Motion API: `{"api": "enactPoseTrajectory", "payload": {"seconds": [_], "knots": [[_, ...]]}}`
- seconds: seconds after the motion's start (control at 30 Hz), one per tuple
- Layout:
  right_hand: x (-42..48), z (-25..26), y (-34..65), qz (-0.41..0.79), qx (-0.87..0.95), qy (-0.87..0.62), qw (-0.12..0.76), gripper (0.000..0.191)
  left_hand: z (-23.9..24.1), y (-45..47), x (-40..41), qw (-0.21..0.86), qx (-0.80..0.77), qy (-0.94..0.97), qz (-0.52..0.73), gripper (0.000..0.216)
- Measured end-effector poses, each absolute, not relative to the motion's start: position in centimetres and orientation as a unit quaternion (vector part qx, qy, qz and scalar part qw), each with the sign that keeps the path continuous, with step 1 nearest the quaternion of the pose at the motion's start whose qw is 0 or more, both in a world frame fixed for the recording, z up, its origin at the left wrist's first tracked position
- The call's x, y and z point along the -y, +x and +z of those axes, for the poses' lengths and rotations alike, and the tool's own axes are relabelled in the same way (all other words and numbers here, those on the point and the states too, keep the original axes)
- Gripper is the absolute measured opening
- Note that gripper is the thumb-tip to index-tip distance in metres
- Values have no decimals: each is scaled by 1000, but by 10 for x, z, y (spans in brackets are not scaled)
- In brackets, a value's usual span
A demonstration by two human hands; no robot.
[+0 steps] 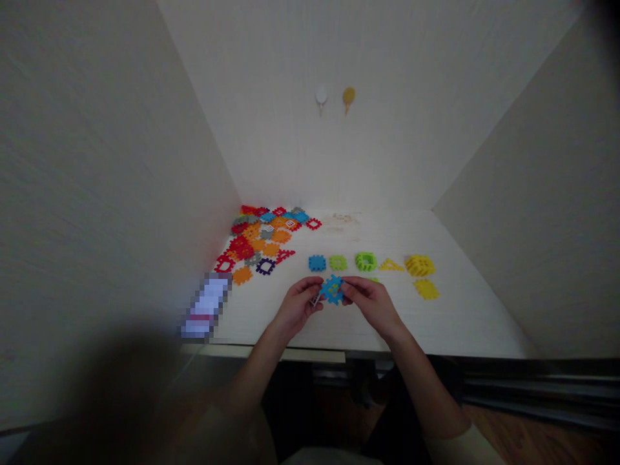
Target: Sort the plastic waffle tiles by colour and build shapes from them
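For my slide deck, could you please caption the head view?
Both hands, left hand and right hand, hold a blue toothed tile above a white table.

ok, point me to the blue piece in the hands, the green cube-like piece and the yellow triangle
blue piece (332,289), head view, on its toothed face between the two hands.
green cube-like piece (365,261), head view, on its front rim.
yellow triangle (391,265), head view, on its lower bar.

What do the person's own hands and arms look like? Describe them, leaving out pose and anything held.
Both the left hand and right hand are bare: no gloves, rings or watch visible. Forearms are uncovered; a pale sleeve edge shows near the right elbow.
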State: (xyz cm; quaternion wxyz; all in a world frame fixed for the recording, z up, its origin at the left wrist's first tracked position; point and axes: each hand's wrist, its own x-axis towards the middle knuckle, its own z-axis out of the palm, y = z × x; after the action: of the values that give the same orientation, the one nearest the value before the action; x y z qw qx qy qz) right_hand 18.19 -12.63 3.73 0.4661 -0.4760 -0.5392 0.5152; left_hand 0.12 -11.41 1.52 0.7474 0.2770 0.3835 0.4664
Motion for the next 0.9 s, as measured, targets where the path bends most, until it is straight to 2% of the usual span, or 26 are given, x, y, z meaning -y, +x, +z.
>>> {"api": "enactPoseTrajectory", "payload": {"seconds": [0.2, 0.33, 0.4, 0.53, 0.6, 0.77, 0.9], "knots": [[123, 36, 186, 486, 547, -508, 454, 38, 28, -13, 109, 691, -407, 401, 443, 25], [123, 36, 183, 476, 569, -510, 434, 37, 35, -17, 110, 568, -447, 565, 397, 28], [124, 36, 182, 474, 582, -508, 422, 37, 39, -19, 113, 488, -449, 646, 377, 36], [124, 35, 182, 460, 608, -503, 407, 36, 50, -21, 116, 384, -434, 740, 342, 67], [125, 34, 182, 451, 625, -495, 402, 34, 56, -21, 116, 363, -412, 762, 344, 68], [124, 32, 180, 450, 633, -483, 405, 32, 57, -19, 115, 385, -374, 770, 346, 48], [125, 30, 179, 462, 625, -482, 405, 32, 50, -21, 115, 371, -386, 772, 342, 47]]}}
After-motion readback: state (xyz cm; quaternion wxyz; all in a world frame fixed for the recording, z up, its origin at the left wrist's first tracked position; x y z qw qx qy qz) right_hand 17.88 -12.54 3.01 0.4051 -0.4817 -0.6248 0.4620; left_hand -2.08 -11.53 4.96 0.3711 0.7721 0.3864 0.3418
